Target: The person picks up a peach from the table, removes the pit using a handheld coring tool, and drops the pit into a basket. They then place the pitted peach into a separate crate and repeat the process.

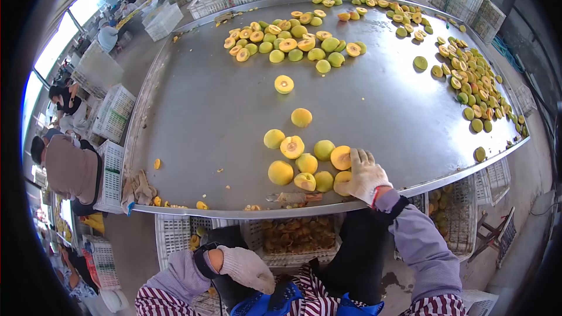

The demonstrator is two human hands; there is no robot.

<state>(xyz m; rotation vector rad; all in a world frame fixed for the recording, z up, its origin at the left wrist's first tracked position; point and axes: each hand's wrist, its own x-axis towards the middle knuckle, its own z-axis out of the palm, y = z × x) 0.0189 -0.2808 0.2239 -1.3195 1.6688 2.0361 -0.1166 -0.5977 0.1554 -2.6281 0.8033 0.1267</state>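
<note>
My right hand point(367, 177), in a white knit glove, rests on the metal table with its fingers and thumb curled round a peach half point(342, 182). Its fingertips also touch a second peach half point(341, 157), cut side up. Several more yellow-green halves lie just left of it, among them one showing its cut face point(292, 147) and one with its skin up point(280, 172). My left hand point(249, 268), gloved too, is over my lap, below the table edge. Its fingers are curled in; whatever they may hold is hidden.
The metal table point(193, 117) has a raised rim. Peach halves are heaped at the far middle point(287, 38) and the right side point(474, 82). A flat, long object point(294, 197) lies by the near rim, a crumpled glove point(139, 188) at the left corner. Crates point(301, 254) stand underneath.
</note>
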